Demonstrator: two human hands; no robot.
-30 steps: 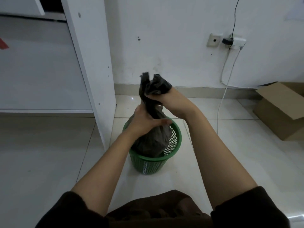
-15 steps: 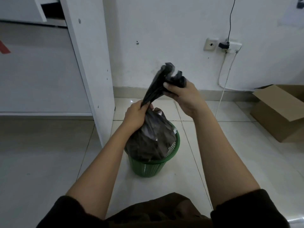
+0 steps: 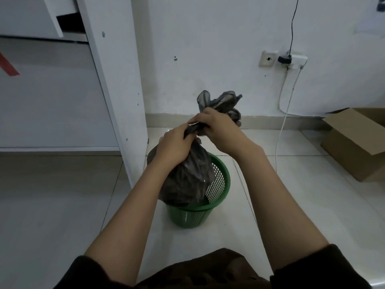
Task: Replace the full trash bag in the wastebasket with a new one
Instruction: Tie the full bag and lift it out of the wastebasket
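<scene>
A full dark grey trash bag (image 3: 187, 180) bulges out of the green mesh wastebasket (image 3: 218, 184) on the tiled floor. My left hand (image 3: 175, 147) grips the bag's gathered neck just above the bulge. My right hand (image 3: 216, 126) holds the twisted neck a little higher, close against the left hand. The loose top of the bag (image 3: 220, 101) sticks up crumpled above my right hand. The bag's bottom is hidden inside the basket.
A white cabinet panel (image 3: 116, 84) stands just left of the basket. A wall with a socket and white cable (image 3: 285, 113) lies behind. An open cardboard box (image 3: 354, 142) sits on the floor at the right.
My right hand has come down and left, closer to my left hand, twisting the bag's neck. The bag's loose top now stands above my right hand.
</scene>
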